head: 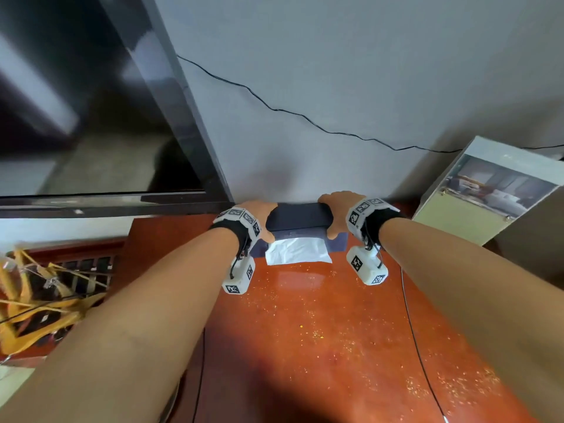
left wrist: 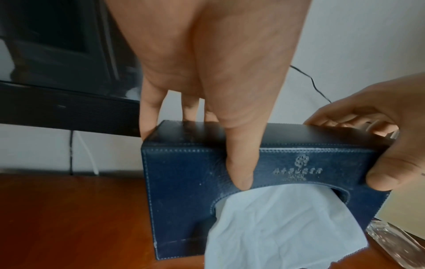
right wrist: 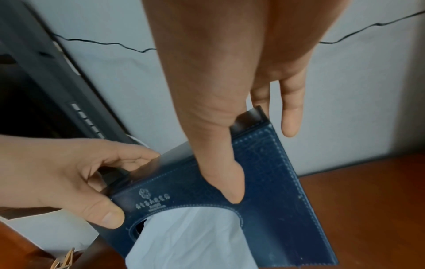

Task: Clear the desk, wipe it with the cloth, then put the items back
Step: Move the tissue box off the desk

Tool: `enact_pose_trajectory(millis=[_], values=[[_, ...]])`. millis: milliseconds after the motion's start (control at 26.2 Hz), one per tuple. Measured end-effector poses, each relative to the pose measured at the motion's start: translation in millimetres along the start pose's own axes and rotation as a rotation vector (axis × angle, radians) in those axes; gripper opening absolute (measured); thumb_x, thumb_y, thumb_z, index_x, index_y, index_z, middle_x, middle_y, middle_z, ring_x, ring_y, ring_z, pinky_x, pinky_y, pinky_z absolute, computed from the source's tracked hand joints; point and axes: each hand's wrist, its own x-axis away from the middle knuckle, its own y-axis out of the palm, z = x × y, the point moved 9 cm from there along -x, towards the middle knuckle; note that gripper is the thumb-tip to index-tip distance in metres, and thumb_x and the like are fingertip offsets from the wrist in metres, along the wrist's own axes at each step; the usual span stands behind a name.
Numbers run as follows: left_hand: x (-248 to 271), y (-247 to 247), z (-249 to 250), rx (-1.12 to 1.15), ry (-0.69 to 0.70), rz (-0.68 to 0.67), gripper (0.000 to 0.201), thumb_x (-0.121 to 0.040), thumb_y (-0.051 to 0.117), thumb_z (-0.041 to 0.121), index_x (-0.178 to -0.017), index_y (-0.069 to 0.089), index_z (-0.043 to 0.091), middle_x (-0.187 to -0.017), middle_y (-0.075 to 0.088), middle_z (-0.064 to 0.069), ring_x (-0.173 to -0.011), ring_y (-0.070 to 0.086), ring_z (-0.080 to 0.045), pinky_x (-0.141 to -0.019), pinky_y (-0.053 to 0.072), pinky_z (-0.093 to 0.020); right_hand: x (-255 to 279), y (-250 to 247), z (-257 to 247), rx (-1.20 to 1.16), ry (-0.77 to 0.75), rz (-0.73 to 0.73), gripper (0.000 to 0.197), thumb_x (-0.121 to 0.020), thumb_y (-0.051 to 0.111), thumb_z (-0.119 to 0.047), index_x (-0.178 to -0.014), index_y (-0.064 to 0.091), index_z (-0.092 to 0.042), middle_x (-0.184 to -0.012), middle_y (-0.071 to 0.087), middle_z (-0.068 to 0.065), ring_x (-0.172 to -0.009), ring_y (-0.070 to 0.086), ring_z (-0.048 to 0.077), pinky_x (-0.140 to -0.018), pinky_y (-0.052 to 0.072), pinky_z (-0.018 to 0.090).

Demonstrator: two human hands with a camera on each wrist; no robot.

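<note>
The tissue box [head: 297, 219], a dark blue stitched leather one, stands at the far edge of the tabletop [head: 320, 331], close against the grey wall [head: 351, 71], and both hands have hold of it. The left hand [head: 258, 216] grasps its left end, thumb pressed down over the front face just above the oval opening, fingers hooked behind the back. The right hand [head: 335, 213] grasps the right end the same way, thumb on the front, fingers over the top edge; from the right wrist view one finger sticks out straight past the corner without touching. A white tissue [head: 297, 251] spills from the opening and hangs down toward the wood. The face of the box carries a small embossed emblem and lettering too fine to read. The red-brown tabletop is speckled with pale yellowish crumbs [head: 451, 386], thickest toward the near right. A black television [head: 91, 117] hangs on the wall to the left, and a thin black cable [head: 274, 109] trails across the wall behind the hands. To the right a framed card [head: 485, 190] leans at an angle. Orange-yellow hangers [head: 39, 294] lie in a heap off the left edge.
</note>
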Motion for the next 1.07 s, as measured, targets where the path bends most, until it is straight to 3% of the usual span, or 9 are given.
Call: enact_pose_trajectory(millis=[114, 152, 267, 343, 495, 571, 686, 952, 1067], values=[[36.8, -5.0, -32.2, -0.009, 0.027, 0.057, 0.071, -0.058, 0.078, 0.050, -0.120, 0.050, 0.029, -0.110, 0.063, 0.002, -0.094, 0.063, -0.027, -0.084, 0.055, -0.041, 13.7, -4.4, -48.2, 0.016, 0.009, 0.013, 0.056, -0.059, 0.081, -0.035, -0.106, 0.051, -0.026, -0.088, 0.061, -0.002, -0.079, 0.061, 0.023, -0.065, 0.046, 0.032], [62.2, -2.4, -63.4, -0.015, 0.048, 0.078, 0.070, -0.060, 0.078, 0.049, -0.121, 0.050, 0.028, -0.110, 0.063, 0.002, -0.095, 0.063, -0.027, -0.083, 0.055, -0.040, 22.1, -3.1, -88.4, 0.015, 0.011, 0.030, 0.055, -0.060, 0.081, -0.035, -0.105, 0.051, -0.026, -0.087, 0.061, -0.002, -0.079, 0.061, 0.023, -0.066, 0.046, 0.032], [81.6, -6.1, -81.1, -0.054, 0.035, 0.135, 0.084, -0.054, 0.079, 0.051, -0.129, 0.045, 0.031, -0.114, 0.060, 0.005, -0.098, 0.063, -0.026, -0.082, 0.055, -0.039, 27.0, -10.2, -109.5, 0.009, 0.033, 0.047, 0.053, -0.060, 0.080, -0.034, -0.103, 0.051, -0.026, -0.081, 0.059, -0.004, -0.075, 0.060, 0.022, -0.064, 0.045, 0.031], [106.2, 1.4, -110.9, -0.034, 0.024, 0.125, 0.084, -0.049, 0.079, 0.052, -0.124, 0.046, 0.035, -0.109, 0.062, 0.006, -0.092, 0.064, -0.024, -0.077, 0.056, -0.037, 28.7, -5.5, -148.5, 0.027, 0.022, 0.042, 0.052, -0.060, 0.080, -0.035, -0.101, 0.050, -0.026, -0.079, 0.059, -0.005, -0.073, 0.059, 0.022, -0.063, 0.044, 0.031], [135.5, 12.6, -178.7, -0.027, -0.025, 0.089, 0.054, -0.063, 0.079, 0.045, -0.107, 0.052, 0.031, -0.097, 0.063, 0.006, -0.080, 0.061, -0.021, -0.066, 0.048, -0.031, 13.9, -1.1, -220.9, 0.037, -0.012, 0.030, 0.053, -0.058, 0.080, -0.040, -0.101, 0.050, -0.030, -0.081, 0.060, -0.007, -0.073, 0.059, 0.019, -0.066, 0.047, 0.033], [144.6, 17.8, -207.9, 0.031, -0.044, 0.098, 0.062, -0.059, 0.080, 0.045, -0.112, 0.049, 0.035, -0.098, 0.060, 0.009, -0.083, 0.061, -0.023, -0.067, 0.050, -0.032, 0.4, 1.5, -245.4, 0.038, -0.038, 0.031, 0.054, -0.058, 0.080, -0.041, -0.100, 0.048, -0.032, -0.084, 0.061, -0.006, -0.074, 0.059, 0.019, -0.067, 0.049, 0.033], [156.1, 28.7, -252.6, 0.067, -0.138, 0.096, 0.067, -0.045, 0.080, 0.042, -0.104, 0.048, 0.041, -0.094, 0.061, 0.010, -0.079, 0.061, -0.021, -0.069, 0.057, -0.035, -22.2, 5.1, -283.5, 0.053, -0.100, 0.041, 0.058, -0.056, 0.081, -0.043, -0.104, 0.049, -0.032, -0.086, 0.059, -0.007, -0.079, 0.060, 0.021, -0.066, 0.048, 0.032], [159.5, 52.5, -334.9, 0.109, -0.247, 0.085, 0.077, -0.063, 0.081, 0.033, -0.131, 0.046, 0.026, -0.114, 0.056, -0.001, -0.105, 0.057, -0.028, -0.077, 0.047, -0.037, -81.4, 16.7, -362.1, 0.058, -0.255, 0.033, 0.062, -0.057, 0.082, -0.039, -0.111, 0.053, -0.025, -0.097, 0.061, -0.004, -0.083, 0.058, 0.020, -0.070, 0.053, 0.034], [156.1, 66.9, -363.3, 0.128, -0.291, 0.084, 0.090, -0.063, 0.083, 0.031, -0.142, 0.040, 0.024, -0.126, 0.054, -0.003, -0.117, 0.053, -0.030, -0.089, 0.050, -0.043, -101.0, 24.8, -386.0, 0.042, -0.273, 0.050, 0.065, -0.058, 0.082, -0.037, -0.115, 0.052, -0.024, -0.101, 0.056, -0.004, -0.090, 0.053, 0.021, -0.075, 0.053, 0.037]])
